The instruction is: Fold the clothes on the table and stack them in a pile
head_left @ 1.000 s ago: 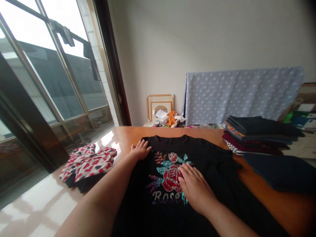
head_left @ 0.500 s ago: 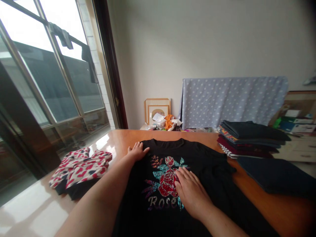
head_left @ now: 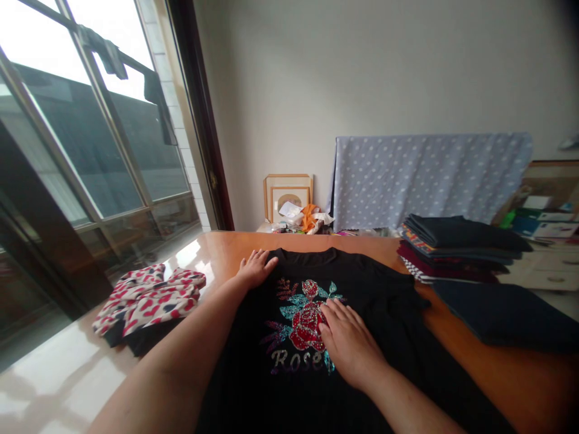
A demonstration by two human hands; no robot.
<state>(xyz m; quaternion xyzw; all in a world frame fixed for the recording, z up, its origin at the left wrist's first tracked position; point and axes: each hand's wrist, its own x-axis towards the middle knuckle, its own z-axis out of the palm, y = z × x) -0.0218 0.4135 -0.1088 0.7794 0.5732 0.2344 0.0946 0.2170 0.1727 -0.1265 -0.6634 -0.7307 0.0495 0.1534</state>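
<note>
A black T-shirt [head_left: 289,398] lies spread on the table, neckline at the far side, with a sparkling red rose print [head_left: 304,328] and the word "Rose" on its front. My left hand [head_left: 257,269] rests flat on the shirt's far left shoulder, fingers outstretched. Across the right part of the rose print lies my right hand [head_left: 350,343], palm down with its fingers extended, covering some of the design. Neither hand grips the fabric. The shirt's lower end runs out of view at the bottom, and my left forearm hides part of its left side.
On the left of the glossy table [head_left: 226,241] is a heart-patterned garment [head_left: 154,298]. A stack of folded clothes [head_left: 456,247] stands at the right, with a dark folded garment [head_left: 502,313] nearer. Behind are a polka-dot cloth [head_left: 425,181] and picture frames [head_left: 288,196].
The view has tilted slightly, so the scene sits a little higher. My left hand has shifted slightly right on the shirt's shoulder; my right hand stays on the print.
</note>
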